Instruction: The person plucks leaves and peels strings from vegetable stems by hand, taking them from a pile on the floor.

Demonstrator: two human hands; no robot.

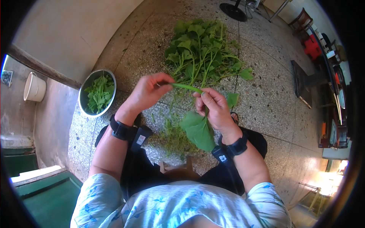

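Between my two hands a green leafy stem is stretched roughly level. My left hand pinches its left end between thumb and fingers. Closed around the other part of the stem is my right hand, and a broad green leaf hangs below it. Just beyond my hands a large pile of leafy greens lies on the floor. Under my hands are thin green peelings or scraps. To the left, a metal basin holds several picked greens.
The speckled stone floor spreads around me. A white bucket is by the left wall, above a green door or panel. A round black stand base stands at the back. Furniture with a red item lines the right side.
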